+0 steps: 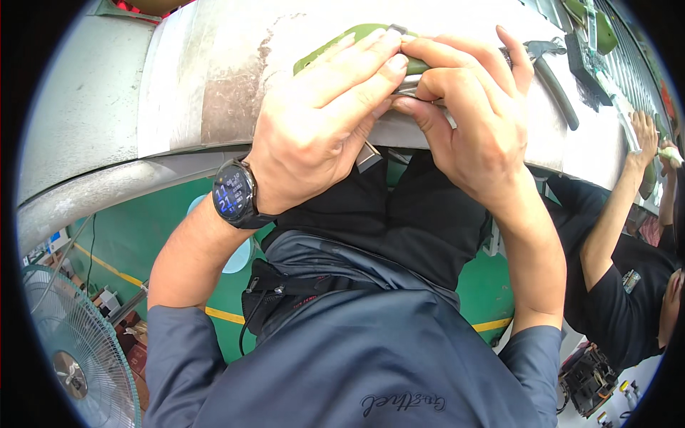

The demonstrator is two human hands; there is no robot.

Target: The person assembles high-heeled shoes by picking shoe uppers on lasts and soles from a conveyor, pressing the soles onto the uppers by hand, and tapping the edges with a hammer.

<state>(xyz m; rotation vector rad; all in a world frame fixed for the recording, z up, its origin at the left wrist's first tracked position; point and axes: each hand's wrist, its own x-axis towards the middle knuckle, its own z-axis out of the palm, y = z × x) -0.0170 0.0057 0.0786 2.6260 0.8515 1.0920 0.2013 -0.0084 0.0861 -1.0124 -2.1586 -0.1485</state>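
A smooth green shell-like part (335,47) lies at the table's front edge, mostly under my hands. A small dark piece (398,29) sits on its upper rim. My left hand (307,135), wearing a black watch, lies across the part with its fingers pressed together and thumb against its near side. My right hand (478,107) is closed at the part's right, with thumb and index finger at a silvery metal piece (408,85) between the hands; its little finger sticks up. The fingers hide much of both. Below my left palm, a flat metal end (368,157) pokes out.
Black-handled pliers (555,82) lie right of my right hand, beside a black block (585,64). Another green part (603,28) is at the far right. A co-worker's hand (642,132) works there. A fan (78,357) stands at lower left.
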